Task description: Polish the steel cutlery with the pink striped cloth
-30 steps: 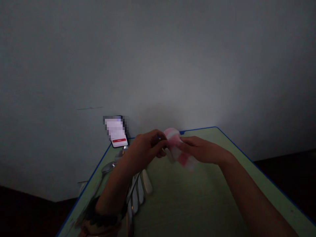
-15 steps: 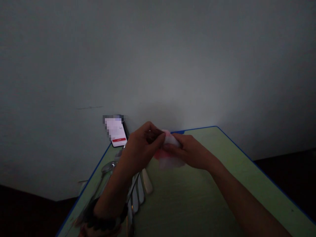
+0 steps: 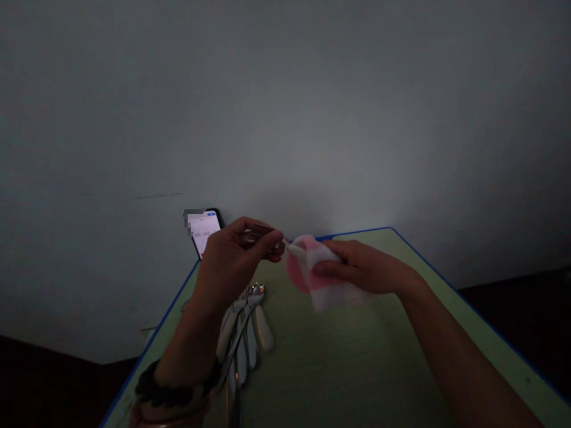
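A piece of cutlery [image 3: 296, 250] runs from the left fingers [image 3: 271, 240] into the cloth [image 3: 332, 294] at the right fingers [image 3: 331, 271]. Before and below the left fingers, a cutlery pile [image 3: 242, 339] lies on the worktop [image 3: 401, 345]. Left of those fingers, a phone [image 3: 206, 226] stands at the far corner. Behind all the fingers is the wall [image 3: 312, 119].

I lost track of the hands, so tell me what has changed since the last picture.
The left hand has moved left, away from the right hand, so the utensil's pale handle shows at the cloth. A spoon head has come into view, and the left hand covers more of the phone. Both hands kept their holds; the cutlery handles stayed put.
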Demonstrator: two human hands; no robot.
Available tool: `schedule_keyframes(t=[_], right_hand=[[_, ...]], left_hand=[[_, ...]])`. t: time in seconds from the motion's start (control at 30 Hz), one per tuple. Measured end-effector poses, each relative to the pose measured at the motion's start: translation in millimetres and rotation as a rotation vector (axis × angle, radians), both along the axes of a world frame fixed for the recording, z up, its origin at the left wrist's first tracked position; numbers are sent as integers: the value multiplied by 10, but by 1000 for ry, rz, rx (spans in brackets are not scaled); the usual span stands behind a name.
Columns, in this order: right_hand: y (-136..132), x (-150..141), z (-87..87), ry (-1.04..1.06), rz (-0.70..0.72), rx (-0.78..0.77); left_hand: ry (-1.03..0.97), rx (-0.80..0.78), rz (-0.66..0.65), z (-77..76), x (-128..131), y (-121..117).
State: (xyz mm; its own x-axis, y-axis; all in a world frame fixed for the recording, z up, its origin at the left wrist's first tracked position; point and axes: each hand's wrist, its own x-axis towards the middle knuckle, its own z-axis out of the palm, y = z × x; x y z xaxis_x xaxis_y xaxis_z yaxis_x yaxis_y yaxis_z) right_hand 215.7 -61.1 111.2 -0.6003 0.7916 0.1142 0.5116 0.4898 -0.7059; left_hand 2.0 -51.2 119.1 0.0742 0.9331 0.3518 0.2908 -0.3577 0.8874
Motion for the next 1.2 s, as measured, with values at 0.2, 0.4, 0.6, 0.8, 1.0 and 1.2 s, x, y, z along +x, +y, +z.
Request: schedule_keyframes(t=[0.2, 0.4, 0.6, 0.8, 1.0, 1.2], right_hand=[[-14, -27, -3, 108, -38, 90], [-60, -148, -7, 258, -42, 23], [54, -88, -143, 442, -223, 69], [164, -58, -300, 932, -118, -222], [83, -242, -219, 967, -31, -355], [64, -393, -282, 924, -250, -254]], left_hand=[[-182, -77, -161, -41, 107, -18], [-63, -78, -191, -54, 198, -62], [-123, 69, -201, -77, 148, -27], [134, 67, -229, 61, -38, -138], [379, 14, -383, 151, 2, -261], [601, 101, -349, 25, 148, -219]])
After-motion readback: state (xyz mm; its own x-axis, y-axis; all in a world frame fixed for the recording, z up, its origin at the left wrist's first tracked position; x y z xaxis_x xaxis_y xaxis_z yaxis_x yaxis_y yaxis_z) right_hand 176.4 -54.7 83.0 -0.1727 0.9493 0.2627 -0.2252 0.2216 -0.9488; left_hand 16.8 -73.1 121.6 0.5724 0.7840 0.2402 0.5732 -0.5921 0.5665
